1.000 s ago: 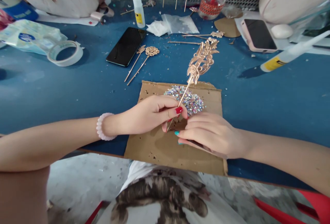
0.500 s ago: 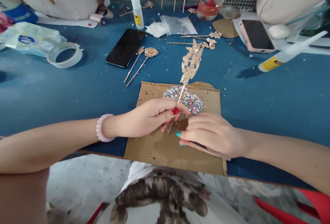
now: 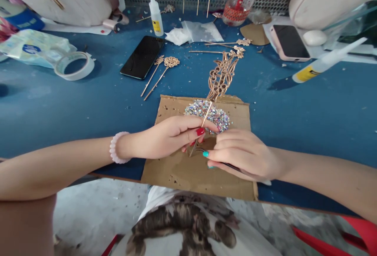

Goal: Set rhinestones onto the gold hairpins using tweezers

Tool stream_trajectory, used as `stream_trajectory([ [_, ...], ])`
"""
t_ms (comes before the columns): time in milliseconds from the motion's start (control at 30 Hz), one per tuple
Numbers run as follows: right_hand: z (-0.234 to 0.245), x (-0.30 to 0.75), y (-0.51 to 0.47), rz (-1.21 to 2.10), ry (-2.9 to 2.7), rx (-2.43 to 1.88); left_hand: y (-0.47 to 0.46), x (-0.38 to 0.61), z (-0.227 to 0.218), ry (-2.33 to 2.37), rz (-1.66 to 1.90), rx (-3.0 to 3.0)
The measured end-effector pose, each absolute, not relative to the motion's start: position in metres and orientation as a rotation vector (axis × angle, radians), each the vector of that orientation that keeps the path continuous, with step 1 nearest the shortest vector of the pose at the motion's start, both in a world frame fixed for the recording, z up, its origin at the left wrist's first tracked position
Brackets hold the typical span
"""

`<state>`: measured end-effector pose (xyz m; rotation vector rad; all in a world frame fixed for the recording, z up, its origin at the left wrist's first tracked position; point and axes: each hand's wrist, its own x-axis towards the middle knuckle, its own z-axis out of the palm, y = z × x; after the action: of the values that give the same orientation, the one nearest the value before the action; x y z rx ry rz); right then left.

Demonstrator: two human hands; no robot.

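Between thumb and fingers, my left hand (image 3: 179,134) pinches the thin stem of a gold hairpin (image 3: 221,76). Its openwork flower head points away from me, beyond the cardboard's far edge. My right hand (image 3: 241,152) is closed on dark, slender tweezers (image 3: 231,166), whose tips come close to the lower end of the stem; whether they touch it I cannot tell. Under both hands lies a piece of cardboard (image 3: 188,177). A pile of sparkling rhinestones (image 3: 218,116) rests on it, partly hidden behind my left fingers.
Two gold hairpins (image 3: 171,63) lie beside a black phone (image 3: 143,57). More hairpins (image 3: 243,42) are farther back. Glue bottles (image 3: 157,20) stand at the back and lean at the right (image 3: 306,73). A tape roll (image 3: 75,65) sits left; a pink phone (image 3: 290,42) is at right.
The hairpin's head has turned about its stem, so its open flower outlines now show instead of the flatter, shinier face. Both hands stay nearly in place.
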<state>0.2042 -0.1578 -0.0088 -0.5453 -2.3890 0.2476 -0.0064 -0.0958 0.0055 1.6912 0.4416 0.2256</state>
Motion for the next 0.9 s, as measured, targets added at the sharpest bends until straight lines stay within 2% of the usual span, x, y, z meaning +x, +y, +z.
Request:
stream_trajectory([
  [900,-0.0065,0.2079,-0.1569,0.319,-2.376,-0.524,-0.0966,-0.0081,0.01,0.432,0.165,1.808],
])
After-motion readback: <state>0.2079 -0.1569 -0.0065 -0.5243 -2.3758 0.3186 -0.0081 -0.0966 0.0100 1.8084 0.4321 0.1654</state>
